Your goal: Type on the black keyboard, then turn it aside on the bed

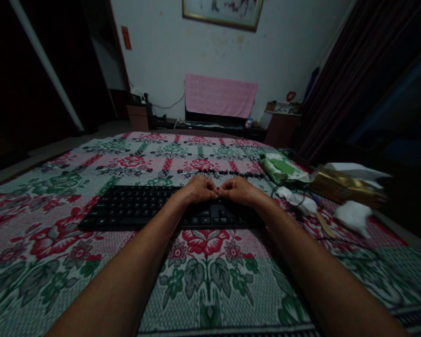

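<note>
A black keyboard [133, 204] lies flat on the flowered cloth, its long side facing me. Over its right half, my left hand [198, 188] and my right hand [240, 190] meet nearly fingertip to fingertip. Both are closed in a pinch at the key surface; whatever sits between the fingertips is too small and dark to make out. Below the fingers, part of the keyboard looks smooth and dark, with a few keys showing nearer to me. Just behind the keyboard runs a row of small black pieces [253, 175] that look like loose keycaps, partly hidden by my hands.
A green tissue pack [282, 167], a gold box [347, 187], crumpled white tissue [353, 216] and a wooden-handled tool [324, 224] lie to the right. A dark cable [358, 243] loops there. Beyond the patterned cloth [210, 281], a pink towel [220, 95] covers a screen.
</note>
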Tool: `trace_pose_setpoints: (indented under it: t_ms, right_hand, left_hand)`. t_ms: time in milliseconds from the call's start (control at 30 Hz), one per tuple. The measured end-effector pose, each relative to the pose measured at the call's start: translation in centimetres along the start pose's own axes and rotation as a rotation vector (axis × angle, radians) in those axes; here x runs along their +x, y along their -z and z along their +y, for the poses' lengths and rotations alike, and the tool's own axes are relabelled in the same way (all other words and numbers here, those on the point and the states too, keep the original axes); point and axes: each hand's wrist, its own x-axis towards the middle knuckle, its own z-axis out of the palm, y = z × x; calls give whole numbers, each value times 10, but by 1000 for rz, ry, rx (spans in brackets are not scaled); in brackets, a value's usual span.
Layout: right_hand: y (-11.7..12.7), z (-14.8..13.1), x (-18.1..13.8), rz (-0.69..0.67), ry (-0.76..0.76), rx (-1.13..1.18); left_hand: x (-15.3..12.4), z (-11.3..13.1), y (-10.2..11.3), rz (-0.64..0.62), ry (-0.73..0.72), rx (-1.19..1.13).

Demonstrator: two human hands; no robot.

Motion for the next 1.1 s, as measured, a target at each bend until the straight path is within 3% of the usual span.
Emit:
trace_pose_setpoints:
  t_ms: [133,333,733,1100]
  right_hand:
    - [3,8,-1,-86,113,87]
    - [7,12,-3,-139,156,73]
    - [7,10,-6,-114,180,70]
    - [7,1,-9,-36,161,-71]
  left_hand:
    - [-5,7,2,34,0,99]
    - [-5,7,0,62,10,114]
    - [-4,7,1,41,21,64]
    - [-5,7,1,46,13,74]
